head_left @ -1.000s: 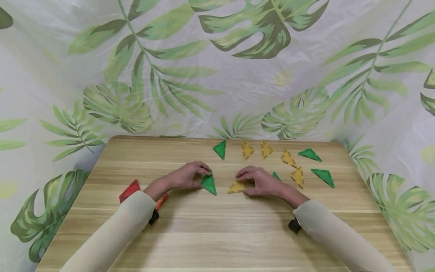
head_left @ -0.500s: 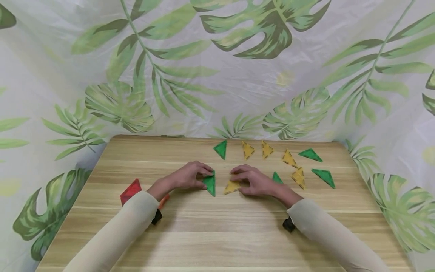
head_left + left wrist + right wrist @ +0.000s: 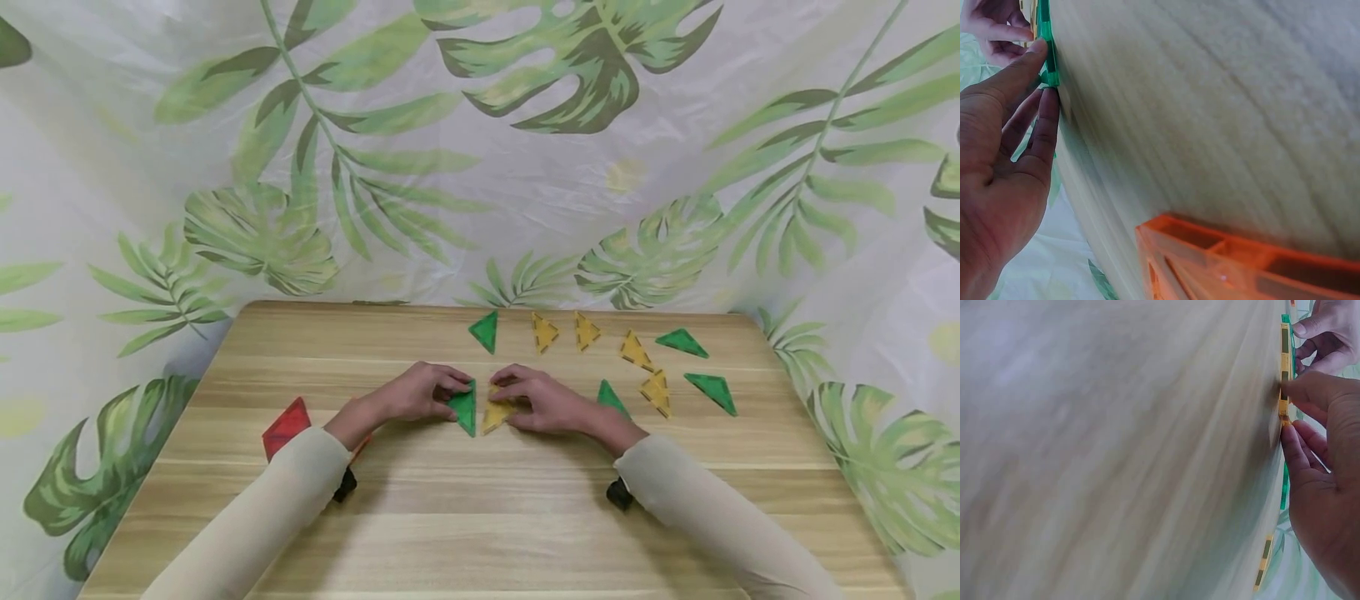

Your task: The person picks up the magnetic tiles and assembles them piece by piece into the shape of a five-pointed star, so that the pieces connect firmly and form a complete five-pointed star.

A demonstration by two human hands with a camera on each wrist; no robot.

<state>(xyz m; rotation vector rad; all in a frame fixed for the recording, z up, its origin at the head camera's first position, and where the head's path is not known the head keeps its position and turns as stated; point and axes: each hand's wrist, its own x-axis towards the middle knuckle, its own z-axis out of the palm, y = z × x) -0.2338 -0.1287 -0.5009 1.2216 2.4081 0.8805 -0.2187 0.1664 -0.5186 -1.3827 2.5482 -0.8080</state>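
My left hand (image 3: 422, 392) pinches a green triangular magnetic tile (image 3: 467, 410) between thumb and fingers, flat on the table near its middle. Facing it, my right hand (image 3: 542, 402) grips a yellow triangular magnetic tile (image 3: 495, 414) the same way. A narrow gap separates the two tiles' upright edges in the head view. From the right wrist view, the yellow tile (image 3: 1284, 369) shows edge-on between thumb and fingertips. The left wrist view has the green tile (image 3: 1049, 47) edge-on under the left thumb. Fingers cover part of both tiles.
A red tile (image 3: 287, 425) and an orange tile (image 3: 1210, 256) lie by the left forearm. Loose green tiles, such as one (image 3: 682, 342) at the far right, and several yellow tiles (image 3: 587, 331) lie across the back and right of the wooden table (image 3: 480, 533).
My right hand has slid left with the yellow tile and turned it, so its edge now stands beside the green one. My left hand has shifted slightly right and straightened the green tile.
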